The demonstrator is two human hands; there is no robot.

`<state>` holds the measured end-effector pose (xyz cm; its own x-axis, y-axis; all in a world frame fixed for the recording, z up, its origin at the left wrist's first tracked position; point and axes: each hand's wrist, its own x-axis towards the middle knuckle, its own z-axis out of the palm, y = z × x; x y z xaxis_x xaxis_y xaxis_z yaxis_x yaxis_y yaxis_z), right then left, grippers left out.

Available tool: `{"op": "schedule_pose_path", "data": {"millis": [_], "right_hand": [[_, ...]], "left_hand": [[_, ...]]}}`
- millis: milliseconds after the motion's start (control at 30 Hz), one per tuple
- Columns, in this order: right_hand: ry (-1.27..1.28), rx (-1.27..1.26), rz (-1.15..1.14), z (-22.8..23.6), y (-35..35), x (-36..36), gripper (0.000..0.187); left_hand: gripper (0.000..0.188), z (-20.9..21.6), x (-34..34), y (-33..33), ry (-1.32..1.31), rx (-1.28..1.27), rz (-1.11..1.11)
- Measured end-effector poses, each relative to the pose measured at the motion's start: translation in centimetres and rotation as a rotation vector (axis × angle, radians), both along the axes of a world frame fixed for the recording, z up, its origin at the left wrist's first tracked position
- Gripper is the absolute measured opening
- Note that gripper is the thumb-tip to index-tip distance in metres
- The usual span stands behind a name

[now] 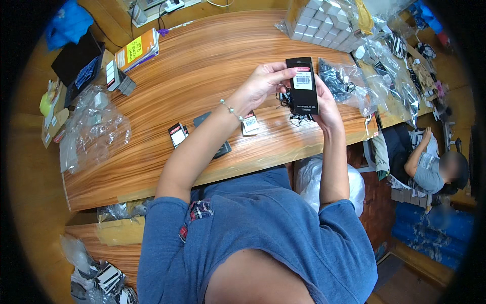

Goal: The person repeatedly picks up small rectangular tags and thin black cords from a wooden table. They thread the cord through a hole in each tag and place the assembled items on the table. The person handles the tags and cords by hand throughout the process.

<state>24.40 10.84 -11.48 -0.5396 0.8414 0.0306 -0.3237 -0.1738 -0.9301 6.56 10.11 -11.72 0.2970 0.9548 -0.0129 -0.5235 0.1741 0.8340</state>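
Note:
A black hang tag (305, 101) with a white barcode sticker is held upright over the wooden table (212, 61). My right hand (329, 107) grips it from the right side, fingers behind it. At its upper left, my left hand (263, 83) pinches the edge, the thumb lying by the sticker. A tangle of black strings (299, 119) shows below and behind the tag. Near the table's front edge lie a stickered tag (250, 125), another stack of stickered tags (177, 135) and a dark tag (223, 150), partly covered by my left forearm.
Small white boxes (319, 25) in clear plastic stand at the back right. A plastic bag of black items (340, 81) lies right of my hands. Clear bags (96, 121), a notebook (136, 49) and an open laptop (76, 61) are at left. Another person (430, 169) sits at far right.

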Motion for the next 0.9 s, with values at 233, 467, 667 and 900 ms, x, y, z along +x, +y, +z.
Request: {"op": "schedule_pose_path", "data": {"millis": [233,467,667,900], "right_hand": [[0.481,-0.150,0.201,2.0,-2.1,-0.6,0.018],[0.377,0.099,-0.061,2.7,-4.9,-5.2,0.021],[0.284,0.294,-0.230,4.4,-5.4,-8.1,0.011],[0.127,0.383,-0.115,5.7,-7.3,-10.5,0.013]], "left_hand": [[0.016,0.3,-4.8,-5.1,-0.239,-0.071,0.193],[0.013,0.3,-5.7,-11.1,-0.135,-0.081,0.351],[0.015,1.3,-7.6,-14.3,0.192,0.075,0.495],[0.016,2.0,-9.3,-14.9,0.378,0.260,0.716]]}}
